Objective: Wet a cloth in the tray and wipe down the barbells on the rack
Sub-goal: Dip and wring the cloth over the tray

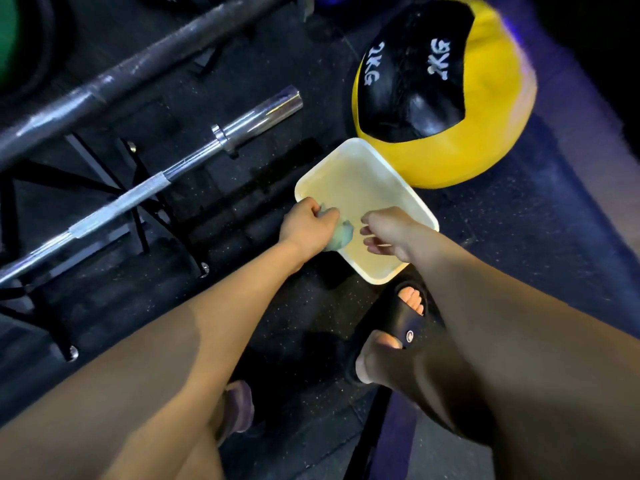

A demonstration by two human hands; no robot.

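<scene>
A foot in a black sandal (398,327) stands at 6 o'clock of the tray (398,174). Over the tray's 8 o'clock edge the left hand (306,225) clenches a balled pale cloth (341,233); the right hand (388,233) hangs beside it, fingers loose. At 10 o'clock lie two barbells (194,161); at 1 o'clock, a yellow ball (491,109).

Both forearms are seen bare, without sleeves; a black slide sandal (398,323) with a small round logo is worn.
</scene>
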